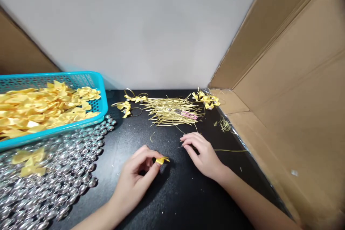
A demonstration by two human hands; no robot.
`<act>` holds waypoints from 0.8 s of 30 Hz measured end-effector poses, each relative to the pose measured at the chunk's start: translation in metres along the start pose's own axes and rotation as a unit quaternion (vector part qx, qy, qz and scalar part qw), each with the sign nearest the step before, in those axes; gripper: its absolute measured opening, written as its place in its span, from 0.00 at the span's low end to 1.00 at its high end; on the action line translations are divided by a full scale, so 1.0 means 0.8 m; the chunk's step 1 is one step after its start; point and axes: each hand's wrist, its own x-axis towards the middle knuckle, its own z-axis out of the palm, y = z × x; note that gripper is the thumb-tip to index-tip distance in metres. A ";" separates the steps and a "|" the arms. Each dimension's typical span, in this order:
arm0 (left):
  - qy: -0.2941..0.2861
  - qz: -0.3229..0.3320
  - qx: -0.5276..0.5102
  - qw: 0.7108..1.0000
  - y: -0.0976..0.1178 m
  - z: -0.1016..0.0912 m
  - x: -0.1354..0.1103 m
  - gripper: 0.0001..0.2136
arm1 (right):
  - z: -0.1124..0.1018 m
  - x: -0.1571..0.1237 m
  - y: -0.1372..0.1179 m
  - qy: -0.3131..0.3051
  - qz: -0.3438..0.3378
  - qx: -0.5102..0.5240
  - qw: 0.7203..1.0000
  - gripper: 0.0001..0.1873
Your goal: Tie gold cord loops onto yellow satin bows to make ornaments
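My left hand (137, 176) pinches a small yellow ribbon bow (162, 160) between thumb and fingertips, low over the black table (172, 194). My right hand (202, 152) rests on the table to the right, fingertips pressed together on a thin gold thread (229, 150) that trails off to the right. Just beyond both hands lies a pile of cut gold threads (169, 111) with pink snips (188, 115) lying on it.
A turquoise basket (104, 97) full of yellow bows sits at the left, above a spread of silver beads (54, 179) with two loose bows on it. Finished bows lie at the back (206, 100). Cardboard walls (285, 90) close the right side.
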 end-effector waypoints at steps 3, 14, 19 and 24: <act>-0.022 -0.011 -0.027 0.999 0.004 0.001 -0.002 0.04 | 0.005 -0.007 -0.016 0.047 0.052 0.089 0.994 0.06; -0.048 -0.097 -0.192 0.975 0.001 0.002 0.000 0.06 | 0.033 -0.033 -0.046 0.040 0.117 0.223 0.967 0.07; 0.000 -0.168 -0.180 0.969 0.004 0.011 0.006 0.04 | 0.041 -0.039 -0.044 0.016 0.123 0.218 0.968 0.05; -0.003 -0.170 -0.205 0.964 -0.001 0.013 0.004 0.16 | 0.044 -0.038 -0.044 -0.013 0.140 0.230 0.963 0.05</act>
